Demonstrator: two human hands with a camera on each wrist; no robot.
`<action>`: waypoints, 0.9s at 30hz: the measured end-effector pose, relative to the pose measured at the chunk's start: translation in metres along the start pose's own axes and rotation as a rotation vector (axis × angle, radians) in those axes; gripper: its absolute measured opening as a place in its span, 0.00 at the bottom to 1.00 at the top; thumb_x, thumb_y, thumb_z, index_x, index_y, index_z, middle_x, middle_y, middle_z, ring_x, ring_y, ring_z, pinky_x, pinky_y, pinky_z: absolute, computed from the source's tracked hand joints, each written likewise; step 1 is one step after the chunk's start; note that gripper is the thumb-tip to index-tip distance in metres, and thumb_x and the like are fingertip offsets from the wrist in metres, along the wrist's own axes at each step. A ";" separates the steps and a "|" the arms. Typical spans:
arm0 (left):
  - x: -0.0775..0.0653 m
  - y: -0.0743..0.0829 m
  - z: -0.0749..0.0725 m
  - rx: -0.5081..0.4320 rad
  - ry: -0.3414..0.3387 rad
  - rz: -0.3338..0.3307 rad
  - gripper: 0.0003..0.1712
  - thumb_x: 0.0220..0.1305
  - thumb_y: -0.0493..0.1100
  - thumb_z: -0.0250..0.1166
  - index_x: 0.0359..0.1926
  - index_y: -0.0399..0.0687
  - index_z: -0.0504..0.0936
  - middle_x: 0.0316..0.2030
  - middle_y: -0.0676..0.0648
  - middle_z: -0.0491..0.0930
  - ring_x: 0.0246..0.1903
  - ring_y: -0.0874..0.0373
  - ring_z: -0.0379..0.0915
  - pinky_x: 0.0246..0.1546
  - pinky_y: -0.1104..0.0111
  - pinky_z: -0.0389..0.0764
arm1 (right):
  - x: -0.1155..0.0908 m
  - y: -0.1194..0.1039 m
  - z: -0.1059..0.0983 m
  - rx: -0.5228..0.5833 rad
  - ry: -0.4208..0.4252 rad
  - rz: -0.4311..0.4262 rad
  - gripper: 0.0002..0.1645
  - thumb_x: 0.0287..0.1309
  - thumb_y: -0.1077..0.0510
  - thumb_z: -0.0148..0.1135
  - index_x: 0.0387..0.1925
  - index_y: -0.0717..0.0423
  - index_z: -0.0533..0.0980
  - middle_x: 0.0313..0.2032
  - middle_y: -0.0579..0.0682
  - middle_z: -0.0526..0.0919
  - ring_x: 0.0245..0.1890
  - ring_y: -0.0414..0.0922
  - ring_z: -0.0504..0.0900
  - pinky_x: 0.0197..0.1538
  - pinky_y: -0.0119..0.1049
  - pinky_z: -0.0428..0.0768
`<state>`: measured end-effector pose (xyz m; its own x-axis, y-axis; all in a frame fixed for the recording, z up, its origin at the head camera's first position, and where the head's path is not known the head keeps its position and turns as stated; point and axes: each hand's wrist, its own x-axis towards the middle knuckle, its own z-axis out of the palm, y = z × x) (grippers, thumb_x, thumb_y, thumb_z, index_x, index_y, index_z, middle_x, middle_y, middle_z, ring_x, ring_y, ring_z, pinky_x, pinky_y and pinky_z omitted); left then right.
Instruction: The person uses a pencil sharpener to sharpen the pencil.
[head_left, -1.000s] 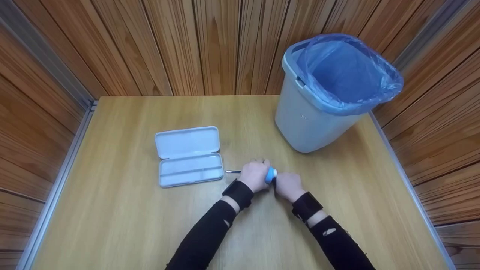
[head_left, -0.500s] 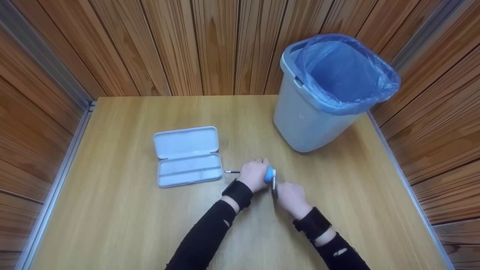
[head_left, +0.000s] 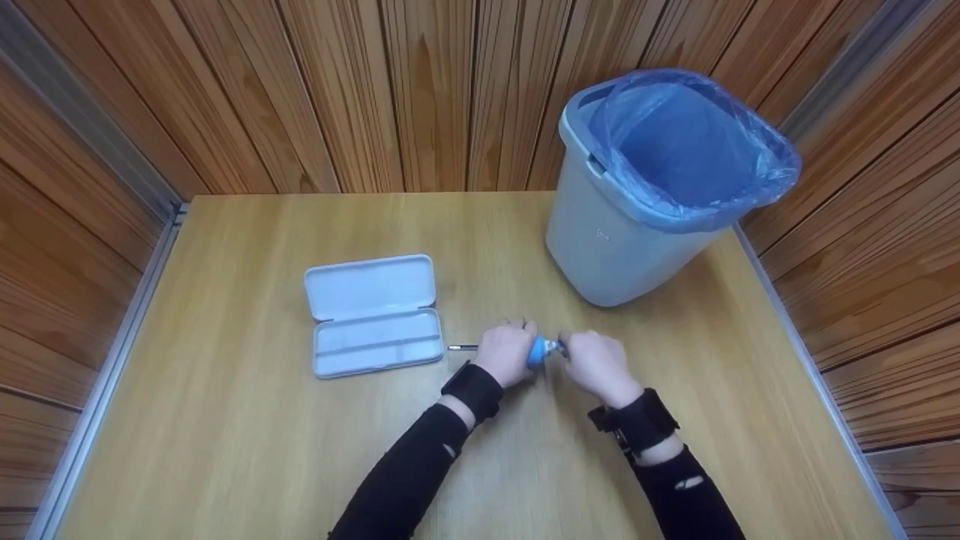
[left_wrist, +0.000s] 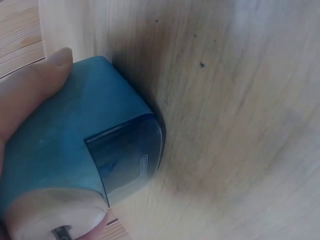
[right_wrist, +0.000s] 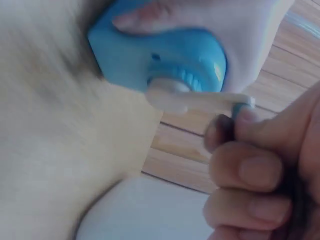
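Note:
My left hand [head_left: 505,351] grips a blue crank pencil sharpener [left_wrist: 70,125] from above, pressing it against the table. Its see-through shavings drawer [left_wrist: 130,155] shows in the left wrist view. A dark pencil [head_left: 463,347] sticks out of the sharpener's left end, its other end hidden inside. On the opposite side, my right hand [head_left: 600,364] pinches the handle of the white crank [right_wrist: 210,101] between thumb and index finger, with the other fingers curled in.
A light-coloured pencil case [head_left: 379,354] lies open to the left, close to the pencil's tail. At the back right stands a grey bin [head_left: 615,240] lined with a blue bag [head_left: 690,142]. Wooden panels [head_left: 435,97] wall in the table.
The crank has turned: my right hand swung toward me, then back up and slightly right with the handle. My left hand and the sharpener have stayed in place.

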<state>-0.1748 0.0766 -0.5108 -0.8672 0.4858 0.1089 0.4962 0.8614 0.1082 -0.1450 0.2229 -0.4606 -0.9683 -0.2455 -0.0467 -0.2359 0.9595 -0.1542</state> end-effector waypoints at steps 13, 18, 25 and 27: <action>0.001 -0.003 0.003 -0.017 0.029 0.008 0.31 0.36 0.57 0.74 0.41 0.49 0.75 0.33 0.49 0.79 0.30 0.56 0.75 0.28 0.66 0.77 | 0.028 0.010 -0.007 0.077 -0.003 -0.001 0.04 0.51 0.60 0.59 0.28 0.56 0.78 0.22 0.50 0.80 0.20 0.46 0.74 0.20 0.38 0.68; 0.000 -0.004 0.004 -0.005 0.060 0.001 0.31 0.34 0.57 0.74 0.40 0.49 0.75 0.33 0.49 0.80 0.30 0.56 0.75 0.26 0.66 0.77 | 0.036 0.012 -0.004 0.076 0.014 0.007 0.05 0.51 0.58 0.59 0.28 0.54 0.80 0.24 0.51 0.83 0.23 0.48 0.79 0.23 0.43 0.73; 0.001 -0.003 0.005 -0.022 0.045 0.012 0.34 0.32 0.56 0.75 0.41 0.47 0.74 0.34 0.48 0.79 0.30 0.55 0.75 0.26 0.65 0.77 | 0.048 0.016 0.004 0.059 0.008 0.024 0.07 0.53 0.58 0.58 0.30 0.54 0.81 0.26 0.53 0.84 0.26 0.51 0.81 0.25 0.45 0.75; 0.001 -0.002 0.003 -0.030 0.029 0.008 0.34 0.32 0.57 0.76 0.41 0.47 0.74 0.34 0.48 0.79 0.30 0.55 0.75 0.27 0.65 0.77 | 0.052 0.018 0.006 0.067 0.004 0.027 0.06 0.53 0.58 0.58 0.29 0.54 0.81 0.25 0.53 0.83 0.25 0.50 0.80 0.25 0.45 0.74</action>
<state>-0.1771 0.0757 -0.5139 -0.8618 0.4881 0.1382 0.5047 0.8525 0.1365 -0.1986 0.2266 -0.4719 -0.9746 -0.2188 -0.0474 -0.2036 0.9544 -0.2183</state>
